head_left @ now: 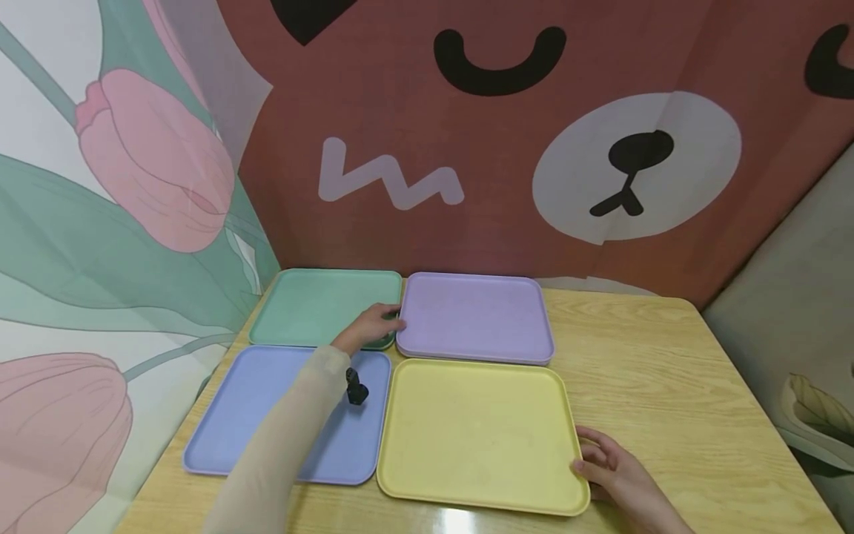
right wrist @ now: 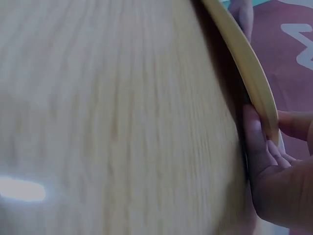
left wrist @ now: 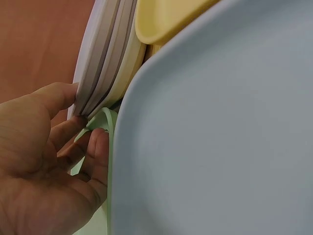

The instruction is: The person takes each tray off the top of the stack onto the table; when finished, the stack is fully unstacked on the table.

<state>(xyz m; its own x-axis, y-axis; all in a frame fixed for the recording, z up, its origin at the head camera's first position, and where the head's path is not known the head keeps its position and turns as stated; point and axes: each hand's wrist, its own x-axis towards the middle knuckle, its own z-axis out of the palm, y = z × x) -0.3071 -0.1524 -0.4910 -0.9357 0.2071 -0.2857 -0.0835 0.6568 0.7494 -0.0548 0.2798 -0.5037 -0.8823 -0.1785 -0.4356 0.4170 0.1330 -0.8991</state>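
Note:
My left hand (head_left: 371,326) pinches the left edge of the purple tray (head_left: 475,315), which lies at the back of the table. In the left wrist view, the thumb of that hand (left wrist: 49,147) is on the rim of stacked trays (left wrist: 105,54), and its other fingers reach over the green tray's corner (left wrist: 108,117). My right hand (head_left: 617,471) holds the yellow tray (head_left: 477,434) at its right edge, near the front. In the right wrist view, thumb and fingers are on both sides of the yellow tray's rim (right wrist: 257,81).
A green tray (head_left: 323,300) lies back left, and a blue tray (head_left: 240,411) lies in front of it, partly under my left sleeve. Wooden tabletop (head_left: 660,386) extends to the right. A printed cloth (head_left: 400,96) hangs close behind the back trays.

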